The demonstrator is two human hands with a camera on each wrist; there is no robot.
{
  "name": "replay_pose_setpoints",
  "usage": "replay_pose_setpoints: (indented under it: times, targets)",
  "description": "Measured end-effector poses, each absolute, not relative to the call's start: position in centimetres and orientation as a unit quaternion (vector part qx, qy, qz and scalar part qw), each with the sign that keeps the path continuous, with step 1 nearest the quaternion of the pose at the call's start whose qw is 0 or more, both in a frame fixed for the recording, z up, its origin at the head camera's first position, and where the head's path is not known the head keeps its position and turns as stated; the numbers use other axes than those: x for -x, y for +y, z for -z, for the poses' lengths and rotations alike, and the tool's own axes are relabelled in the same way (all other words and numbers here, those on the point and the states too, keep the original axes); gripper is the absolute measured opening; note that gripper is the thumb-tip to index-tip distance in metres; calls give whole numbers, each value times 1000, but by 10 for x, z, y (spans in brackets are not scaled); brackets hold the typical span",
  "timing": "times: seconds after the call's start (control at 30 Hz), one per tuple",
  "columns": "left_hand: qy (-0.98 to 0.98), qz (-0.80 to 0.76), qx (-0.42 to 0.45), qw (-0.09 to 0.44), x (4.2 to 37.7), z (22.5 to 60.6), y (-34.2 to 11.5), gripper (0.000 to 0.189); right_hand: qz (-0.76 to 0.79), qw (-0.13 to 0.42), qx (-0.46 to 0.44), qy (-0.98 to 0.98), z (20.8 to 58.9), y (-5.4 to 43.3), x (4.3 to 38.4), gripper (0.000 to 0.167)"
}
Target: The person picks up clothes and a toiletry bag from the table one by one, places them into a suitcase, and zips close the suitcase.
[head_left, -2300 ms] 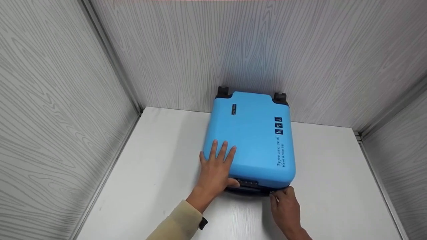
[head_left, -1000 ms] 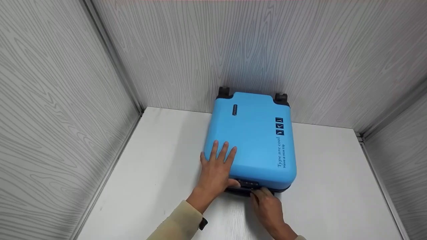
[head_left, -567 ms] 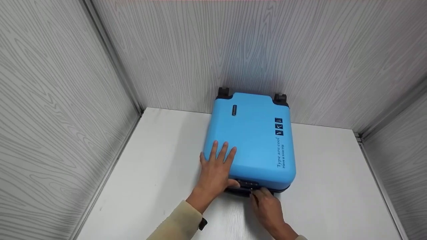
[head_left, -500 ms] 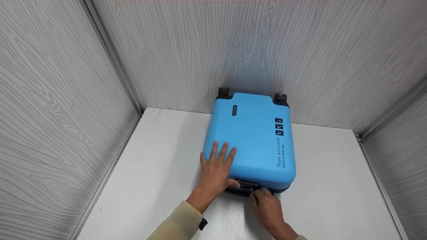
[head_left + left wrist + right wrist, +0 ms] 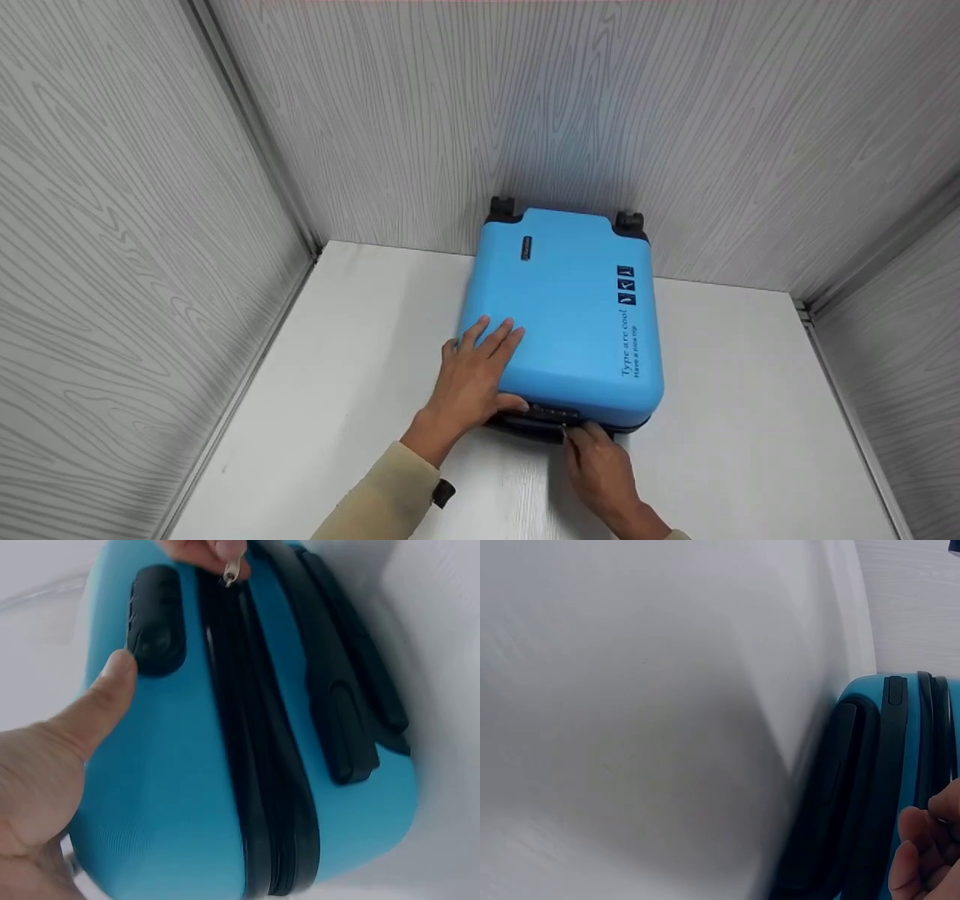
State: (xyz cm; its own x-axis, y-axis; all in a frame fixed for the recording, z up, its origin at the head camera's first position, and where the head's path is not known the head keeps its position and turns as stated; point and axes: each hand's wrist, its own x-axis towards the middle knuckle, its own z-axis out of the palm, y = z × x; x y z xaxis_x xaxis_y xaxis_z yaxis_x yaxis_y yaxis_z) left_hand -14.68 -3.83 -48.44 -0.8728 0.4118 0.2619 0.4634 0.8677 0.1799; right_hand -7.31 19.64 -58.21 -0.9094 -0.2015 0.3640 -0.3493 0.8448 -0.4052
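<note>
A blue hard-shell suitcase lies flat on the white table, its black wheels toward the back wall. My left hand rests on its near left corner, fingers spread on the shell. In the left wrist view, the left thumb touches the end of the black combination lock. My right hand is at the near side and pinches a metal zipper pull on the black zipper. Beside the zipper runs a black carry handle.
White boards with grey wood grain form a back wall and side walls around the white table. The suitcase wheels stand close to the back wall. A tan sleeve and a dark wrist strap show on the left arm.
My right hand has moved left along the near side from the right corner to the middle, then stayed there. My left hand has just shifted slightly left and toward me, fingers bending a little.
</note>
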Motion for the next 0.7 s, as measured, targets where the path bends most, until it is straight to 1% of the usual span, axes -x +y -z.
replay_pose_setpoints:
  times: [0.13,0.27,0.5,0.7]
  targets:
    - [-957,167,230,57,153,485,-47,108,-236,148,-142,-950,582,196,72,9]
    - [-955,210,209,15,155,488,-50,108,-237,167,-143,-946,583,193,73,9]
    - [-955,213,207,-3,156,487,-49,108,-254,220,-157,-929,584,183,76,15]
    - [-958,207,199,-3,156,487,-50,107,-279,219,-152,-923,587,175,76,17]
